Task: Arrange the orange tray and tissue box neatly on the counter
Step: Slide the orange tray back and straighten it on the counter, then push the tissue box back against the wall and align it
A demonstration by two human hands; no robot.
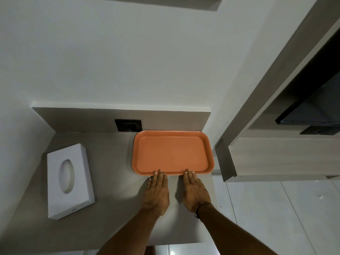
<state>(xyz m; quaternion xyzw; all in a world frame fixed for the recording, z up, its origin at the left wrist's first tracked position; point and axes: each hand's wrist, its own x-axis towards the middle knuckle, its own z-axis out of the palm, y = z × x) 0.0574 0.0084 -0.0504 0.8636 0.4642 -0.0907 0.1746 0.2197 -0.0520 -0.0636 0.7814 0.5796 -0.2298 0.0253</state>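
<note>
An empty orange tray (172, 153) lies flat at the back right of the grey counter (117, 181), its far edge close to the backsplash. My left hand (158, 192) and my right hand (195, 190) rest flat on the counter side by side, fingers extended, fingertips touching the tray's near rim. Neither hand grips anything. A white tissue box (69, 181) with an oval opening on top lies at the left of the counter, slightly askew and well apart from both hands.
A black wall socket (128, 125) sits in the backsplash just left of the tray's far corner. The counter ends right beside the tray, with tiled floor (276, 218) below. A wooden unit (276, 155) with a dark screen (316, 111) stands at the right.
</note>
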